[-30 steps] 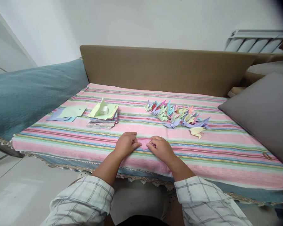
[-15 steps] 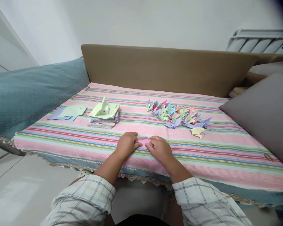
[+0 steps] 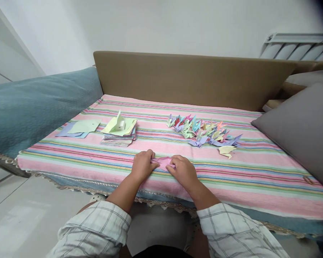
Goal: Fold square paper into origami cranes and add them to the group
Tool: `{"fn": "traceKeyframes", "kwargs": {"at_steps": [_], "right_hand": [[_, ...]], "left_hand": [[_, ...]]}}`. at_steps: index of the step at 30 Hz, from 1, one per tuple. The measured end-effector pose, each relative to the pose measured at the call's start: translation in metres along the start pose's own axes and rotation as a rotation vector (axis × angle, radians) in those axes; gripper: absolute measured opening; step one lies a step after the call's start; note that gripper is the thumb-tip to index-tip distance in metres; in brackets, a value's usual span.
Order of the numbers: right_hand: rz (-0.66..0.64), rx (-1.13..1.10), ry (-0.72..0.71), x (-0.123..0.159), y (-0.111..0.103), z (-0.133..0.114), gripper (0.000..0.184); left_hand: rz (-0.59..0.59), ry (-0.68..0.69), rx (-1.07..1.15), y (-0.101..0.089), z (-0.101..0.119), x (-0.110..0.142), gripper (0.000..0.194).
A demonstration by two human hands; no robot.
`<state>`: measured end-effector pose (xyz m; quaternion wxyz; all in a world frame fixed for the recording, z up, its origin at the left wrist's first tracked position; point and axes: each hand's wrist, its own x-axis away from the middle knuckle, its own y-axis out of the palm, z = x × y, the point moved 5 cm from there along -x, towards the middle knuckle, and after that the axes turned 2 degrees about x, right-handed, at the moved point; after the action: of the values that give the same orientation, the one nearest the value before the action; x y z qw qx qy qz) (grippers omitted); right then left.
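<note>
A small folded piece of pink paper (image 3: pixel 163 163) lies between my hands, close to the front edge of the striped cloth. My left hand (image 3: pixel 142 166) is closed on its left end, with the thumb on top of the paper. My right hand (image 3: pixel 183 171) pinches the right end between thumb and fingers. Creases show across the paper's middle, while both ends are partly covered by my fingers. Beyond my right hand sits a cluster of folded paper cranes (image 3: pixel 199 129) in many colours, with a pale yellow crane (image 3: pixel 226 151) nearest to me.
A stack of square paper (image 3: pixel 117 139) with a small white object (image 3: pixel 121 125) on top stands at left. Loose green and purple sheets (image 3: pixel 82 127) lie farther left. A grey cushion (image 3: pixel 298 132) leans at right; a brown backrest (image 3: pixel 188 79) runs behind.
My left hand has shifted slightly left and its fingers have curled, uncovering more of the pink paper. My right hand stays almost in place.
</note>
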<state>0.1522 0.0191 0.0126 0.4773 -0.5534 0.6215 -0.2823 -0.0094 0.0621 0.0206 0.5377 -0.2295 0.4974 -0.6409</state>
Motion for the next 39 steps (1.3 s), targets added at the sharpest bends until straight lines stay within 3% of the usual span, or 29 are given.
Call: {"fn": "traceKeyframes", "kwargs": {"at_steps": [10, 14, 17, 19, 25, 33, 39], "right_hand": [[0.018, -0.010, -0.015, 0.002, -0.001, 0.000, 0.013], [0.020, 0.002, -0.020, 0.002, -0.001, -0.001, 0.010], [0.018, 0.004, -0.032, 0.002, 0.000, -0.002, 0.006], [0.011, 0.004, -0.048, 0.002, 0.001, -0.002, 0.013], [-0.020, 0.038, -0.079, 0.002, 0.005, -0.001, 0.025], [-0.023, 0.169, -0.175, 0.002, 0.006, -0.007, 0.028], [-0.019, 0.208, -0.180, 0.001, 0.006, -0.007, 0.026]], "left_hand": [[-0.013, -0.064, -0.040, -0.015, -0.015, -0.001, 0.015], [0.072, -0.044, 0.056, -0.020, -0.015, 0.001, 0.028], [0.089, 0.024, 0.196, -0.011, -0.007, 0.002, 0.029], [0.062, 0.059, 0.233, -0.001, 0.000, 0.001, 0.030], [0.016, 0.093, 0.158, 0.012, 0.012, -0.005, 0.012], [0.005, 0.096, 0.190, 0.015, 0.005, -0.006, 0.015], [0.022, 0.184, 0.213, 0.019, 0.002, -0.007, 0.017]]}}
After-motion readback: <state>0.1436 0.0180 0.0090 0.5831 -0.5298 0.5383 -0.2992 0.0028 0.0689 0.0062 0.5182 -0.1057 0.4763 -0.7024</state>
